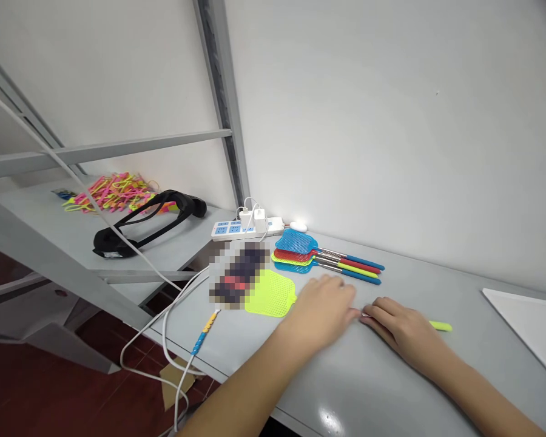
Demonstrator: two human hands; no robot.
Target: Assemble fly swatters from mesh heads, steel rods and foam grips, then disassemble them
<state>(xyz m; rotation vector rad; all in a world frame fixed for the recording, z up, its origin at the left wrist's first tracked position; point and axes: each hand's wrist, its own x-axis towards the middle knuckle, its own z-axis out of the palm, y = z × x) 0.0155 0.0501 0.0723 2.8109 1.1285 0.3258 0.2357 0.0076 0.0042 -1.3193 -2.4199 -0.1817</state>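
A yellow-green fly swatter (273,294) lies across the grey table, its perforated head to the left and its handle end showing past my right hand. My left hand (323,306) is closed around the neck and shaft near the head. Further right, my right hand (398,325) grips the thin shaft with bent fingers, close to the handle. A short bit of metal shaft shows between the two hands; the rest is covered by my fingers. Behind them rests a stack of fly swatters (295,241) in blue, red and yellow-green, with metal shafts and coloured handles pointing right.
A power strip (222,230) with white chargers stands against the wall. A pixelated phone-like object (239,276) lies beside the swatter head, with a white cable (165,328) trailing off. Left, a shelf holds a black headset (152,224) and a colourful pile (118,194). A white tray (528,328) sits right.
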